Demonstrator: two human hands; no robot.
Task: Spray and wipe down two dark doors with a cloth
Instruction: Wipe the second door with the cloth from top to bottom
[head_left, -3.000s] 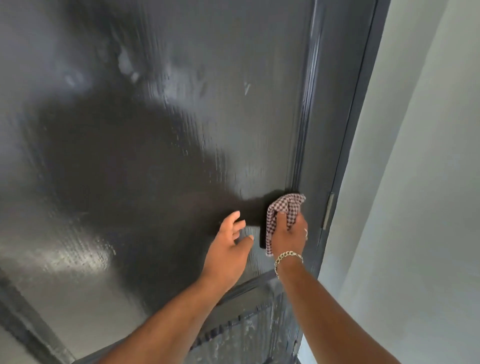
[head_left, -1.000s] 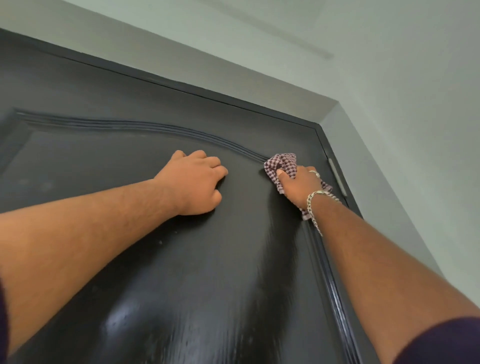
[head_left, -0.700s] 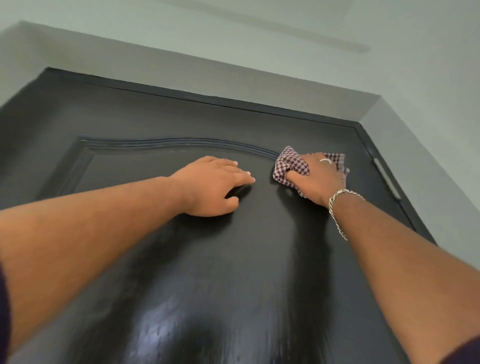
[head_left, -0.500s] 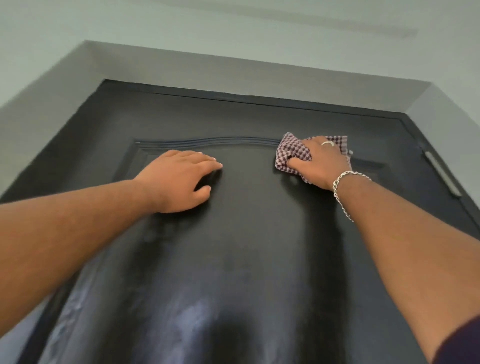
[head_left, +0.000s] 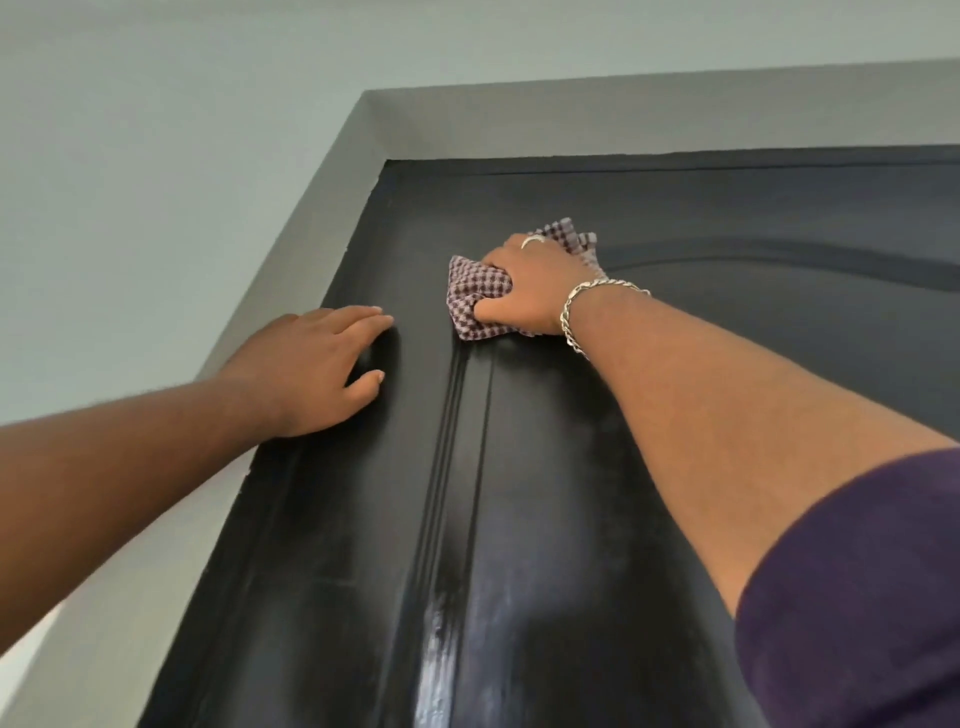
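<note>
- The dark door fills the lower and right part of the view, seen from below looking up toward its top-left corner, where the dark frame meets a grey wall.
- The right hand sits near the door's top-left corner, just inside the raised moulding, with its fingers curled over and its thumb tucked under a bunched cloth.
- The checked cloth, maroon and white, lies pressed against the door face under that hand; crumpled folds stick out to the left of the knuckles and above them.
- A silver ring shows on one finger and a silver chain bracelet hangs at the wrist.
- The left hand rests flat on the door's left edge strip, below and left of the cloth, fingers straight and close together, thumb held apart.
- A purple sleeve covers the right upper arm.
- Glossy highlights streak the panel low down beside the vertical moulding.
</note>
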